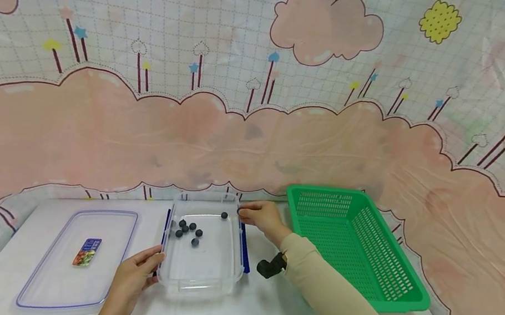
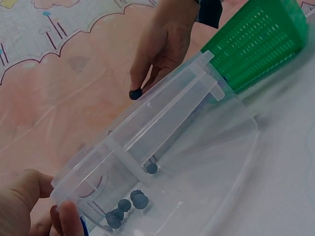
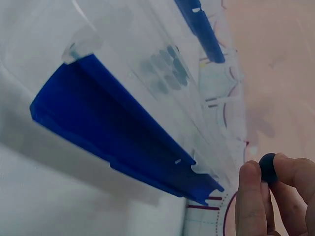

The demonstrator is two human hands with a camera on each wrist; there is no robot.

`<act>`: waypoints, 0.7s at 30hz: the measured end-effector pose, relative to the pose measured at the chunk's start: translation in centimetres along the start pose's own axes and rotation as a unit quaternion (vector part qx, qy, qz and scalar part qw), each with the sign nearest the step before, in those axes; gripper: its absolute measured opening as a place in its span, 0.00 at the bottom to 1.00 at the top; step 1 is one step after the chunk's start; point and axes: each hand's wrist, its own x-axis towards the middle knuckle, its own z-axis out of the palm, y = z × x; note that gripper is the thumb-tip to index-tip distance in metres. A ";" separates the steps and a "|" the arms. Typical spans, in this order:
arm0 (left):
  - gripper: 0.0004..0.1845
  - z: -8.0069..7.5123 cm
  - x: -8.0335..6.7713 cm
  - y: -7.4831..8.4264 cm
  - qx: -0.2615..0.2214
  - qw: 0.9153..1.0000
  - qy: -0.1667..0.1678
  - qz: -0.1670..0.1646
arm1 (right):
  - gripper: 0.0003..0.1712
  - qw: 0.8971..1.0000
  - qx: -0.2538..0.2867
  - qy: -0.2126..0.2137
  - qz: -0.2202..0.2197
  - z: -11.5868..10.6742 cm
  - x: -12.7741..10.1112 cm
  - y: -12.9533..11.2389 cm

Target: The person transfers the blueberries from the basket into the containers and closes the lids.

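A clear plastic container [image 1: 210, 268] with blue side latches [image 3: 113, 128] stands on the white table. Several blueberries [image 1: 185, 229] lie loosely grouped in its left half, and a single blueberry [image 1: 224, 215] sits apart near the far right. My left hand [image 1: 136, 272] grips the container's left wall between thumb and fingers. Over the far right rim is my right hand [image 1: 266, 221], pinching one blueberry [image 3: 268, 168] between thumb and fingertips. In the left wrist view that blueberry [image 2: 135, 94] shows just beyond the container's wall.
A green perforated basket [image 1: 401, 305] stands to the right, beside my right forearm. Left of the container lies a clear lid [image 1: 53, 280] with a blue-purple rim and a colored label [image 1: 87, 252]. A patterned cloth [image 1: 214, 145] hangs behind the table.
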 end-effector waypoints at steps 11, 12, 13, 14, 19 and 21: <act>0.28 0.0 0.1 -0.1 -0.002 1.000 0.002 0.002 | 0.13 1.000 -0.010 -0.009 -0.009 1.7 -0.1 0.2; 0.28 0.1 0.1 -0.1 -0.001 1.000 0.004 0.001 | 0.13 1.000 -0.013 -0.006 -0.007 1.8 -0.1 0.1; 0.28 0.1 0.1 -0.1 -0.001 1.000 0.005 0.001 | 0.13 1.000 -0.019 -0.003 -0.006 1.9 -0.1 0.1; 0.28 0.1 0.0 -0.1 -0.001 1.000 0.005 0.000 | 0.13 1.000 -0.025 -0.002 -0.008 2.1 -0.1 0.0; 0.27 0.1 0.1 -0.1 -0.001 1.000 0.004 0.001 | 0.13 0.999 -0.036 -0.015 -0.011 3.1 0.0 -0.3; 0.27 0.1 0.1 -0.1 -0.001 1.000 0.004 0.000 | 0.14 0.999 -0.044 -0.021 -0.012 3.5 0.0 -0.4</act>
